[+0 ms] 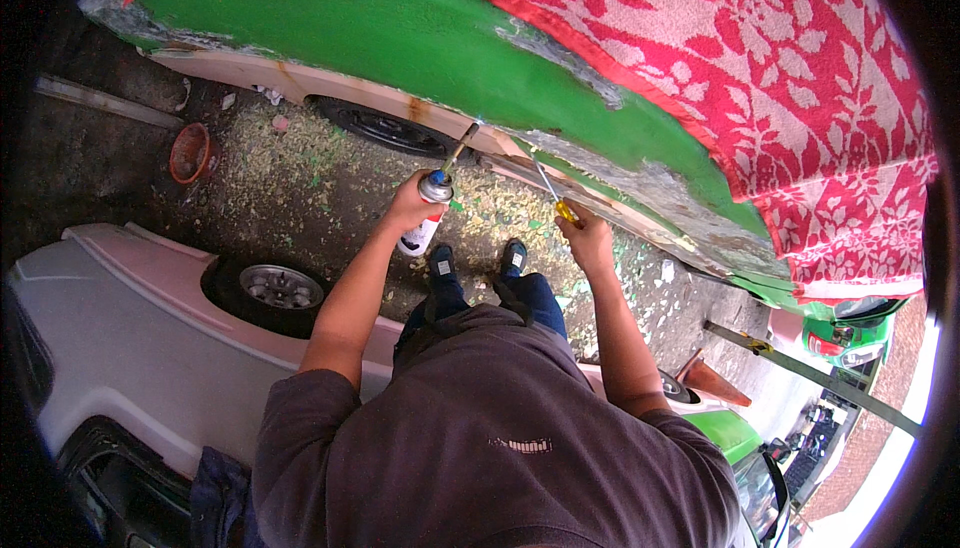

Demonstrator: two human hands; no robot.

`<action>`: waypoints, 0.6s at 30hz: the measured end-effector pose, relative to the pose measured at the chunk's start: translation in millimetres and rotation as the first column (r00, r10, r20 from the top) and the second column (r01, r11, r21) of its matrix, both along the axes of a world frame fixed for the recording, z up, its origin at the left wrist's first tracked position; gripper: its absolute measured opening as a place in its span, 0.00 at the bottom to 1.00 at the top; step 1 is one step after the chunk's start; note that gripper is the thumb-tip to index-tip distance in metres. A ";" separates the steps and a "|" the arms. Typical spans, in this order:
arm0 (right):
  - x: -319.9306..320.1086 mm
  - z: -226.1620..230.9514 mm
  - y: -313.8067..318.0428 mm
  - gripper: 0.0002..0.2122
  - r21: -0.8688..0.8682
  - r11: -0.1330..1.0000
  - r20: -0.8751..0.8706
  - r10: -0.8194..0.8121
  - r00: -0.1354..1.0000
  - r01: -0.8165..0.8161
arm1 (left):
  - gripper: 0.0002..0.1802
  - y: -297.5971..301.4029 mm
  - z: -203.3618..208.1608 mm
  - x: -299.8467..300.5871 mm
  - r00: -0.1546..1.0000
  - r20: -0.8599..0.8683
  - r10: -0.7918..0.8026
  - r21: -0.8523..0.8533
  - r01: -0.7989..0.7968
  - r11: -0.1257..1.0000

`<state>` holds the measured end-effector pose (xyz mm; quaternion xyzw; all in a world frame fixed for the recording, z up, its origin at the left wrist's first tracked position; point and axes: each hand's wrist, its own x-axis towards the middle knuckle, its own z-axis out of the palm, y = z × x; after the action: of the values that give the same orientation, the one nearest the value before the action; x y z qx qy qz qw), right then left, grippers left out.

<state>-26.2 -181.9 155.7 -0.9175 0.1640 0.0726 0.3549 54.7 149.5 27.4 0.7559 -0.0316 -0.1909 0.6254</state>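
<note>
My left hand (407, 204) is wrapped round a gas blowtorch (421, 235), a canister with a metal burner tube that points up at the lower edge of the green car body (370, 33). A small bluish glow shows at the tube's tip. In my right hand (592, 242) is a screwdriver (566, 210) with a yellow handle, its shaft slanting up and left. The tip of that shaft meets or nearly meets the car's lower edge, right of the torch tip. Around both tools the paint is partly stripped, with whitish and grey patches.
A red and pink floral cloth (740, 78) drapes over the green car. Yellowish paint flakes (270, 158) litter the ground. Behind me on the left stands a pale car (150, 328). A reddish pot (189, 154), an orange cone (715, 380) and a metal bar (810, 373) are nearby.
</note>
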 end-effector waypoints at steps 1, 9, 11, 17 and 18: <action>-0.6 -1.2 -0.3 0.21 0.006 1.000 0.012 -0.002 1.000 0.002 | 0.35 -0.4 0.2 0.4 1.000 0.005 0.000 0.007 0.000 1.000; -1.0 -0.6 -2.2 0.21 0.007 1.000 0.023 -0.025 0.999 0.025 | 0.36 -3.8 3.1 1.1 1.000 -0.009 -0.008 0.023 0.008 1.000; 1.4 6.5 3.0 0.21 0.025 0.999 0.009 -0.027 1.000 0.026 | 0.36 0.0 -6.1 1.0 1.000 -0.005 -0.003 0.014 0.003 1.000; 0.5 8.8 3.3 0.21 0.030 0.998 -0.026 -0.054 0.998 0.055 | 0.36 -3.5 -5.8 2.3 1.000 0.011 -0.003 0.022 0.002 1.000; 1.0 10.3 3.8 0.21 0.030 0.998 -0.047 -0.062 0.997 0.063 | 0.36 -3.6 -5.1 2.5 1.000 0.017 -0.005 0.031 0.005 1.000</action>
<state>-25.2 -178.2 166.0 -0.9042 0.1996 0.0852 0.3678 57.2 145.9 22.3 0.7670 -0.0359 -0.1867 0.6128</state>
